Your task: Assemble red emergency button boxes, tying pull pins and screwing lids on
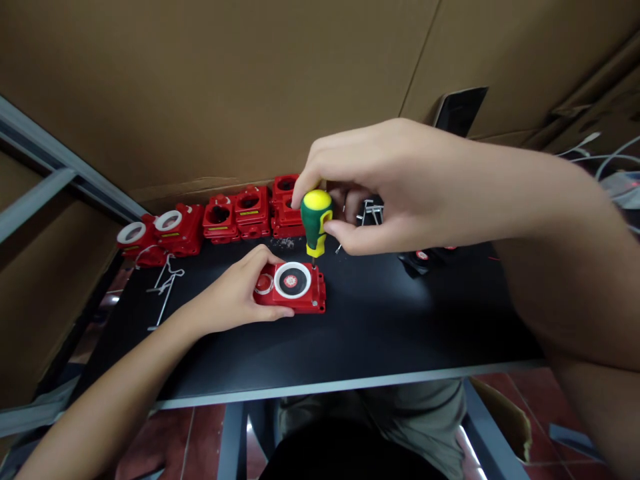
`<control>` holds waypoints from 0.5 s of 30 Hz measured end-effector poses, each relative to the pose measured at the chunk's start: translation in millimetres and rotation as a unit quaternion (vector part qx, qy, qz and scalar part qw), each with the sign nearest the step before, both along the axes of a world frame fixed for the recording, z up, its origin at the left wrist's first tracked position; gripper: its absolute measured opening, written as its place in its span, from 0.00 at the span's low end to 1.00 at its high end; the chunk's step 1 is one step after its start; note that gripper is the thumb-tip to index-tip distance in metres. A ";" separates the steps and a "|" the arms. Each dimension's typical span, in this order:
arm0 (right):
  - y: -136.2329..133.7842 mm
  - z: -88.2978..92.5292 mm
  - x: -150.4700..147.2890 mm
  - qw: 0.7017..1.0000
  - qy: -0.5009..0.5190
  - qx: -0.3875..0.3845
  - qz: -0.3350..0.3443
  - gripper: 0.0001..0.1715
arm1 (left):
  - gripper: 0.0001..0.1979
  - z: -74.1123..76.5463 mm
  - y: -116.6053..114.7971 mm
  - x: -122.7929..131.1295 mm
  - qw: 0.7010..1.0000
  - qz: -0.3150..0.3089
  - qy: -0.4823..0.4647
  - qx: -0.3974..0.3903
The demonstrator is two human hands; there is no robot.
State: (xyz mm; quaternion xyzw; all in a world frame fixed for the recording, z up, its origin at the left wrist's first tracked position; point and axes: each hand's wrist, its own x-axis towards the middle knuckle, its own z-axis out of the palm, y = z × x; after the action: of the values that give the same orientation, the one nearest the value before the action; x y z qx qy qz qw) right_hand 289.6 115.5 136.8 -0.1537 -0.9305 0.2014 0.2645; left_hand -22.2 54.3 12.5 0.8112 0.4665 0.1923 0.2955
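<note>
Cardboard wall (225, 87) behind black table (400, 333); red tiled floor (173, 433).

The screwdriver (311, 225) has a handle of dark green and bright yellow, and its rounded top is also yellow. The small box (320, 287) under it is red. On this box there is a white ring (278, 267) around a black disc (281, 285), and in the centre of the disc is a red and white emblem (290, 281). The button (263, 284) beside it is red too. The housings (260, 219) behind are red with small yellow strips, and the two leftmost carry white rings. The worktop (400, 333) is plain black with a light grey edge. The cardboard wall (250, 87) is brown.
</note>
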 end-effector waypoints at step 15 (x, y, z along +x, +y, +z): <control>1.1 -2.4 -0.3 0.999 -0.016 0.020 -0.040 0.13 | 0.33 2.2 -1.3 0.2 1.000 -0.003 0.011 0.011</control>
State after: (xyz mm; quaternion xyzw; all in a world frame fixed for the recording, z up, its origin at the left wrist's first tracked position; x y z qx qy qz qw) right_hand 289.3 116.6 134.4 -0.1883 -0.9315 0.1700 0.2606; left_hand -22.0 53.0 14.7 0.8181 0.4649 0.1878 0.2817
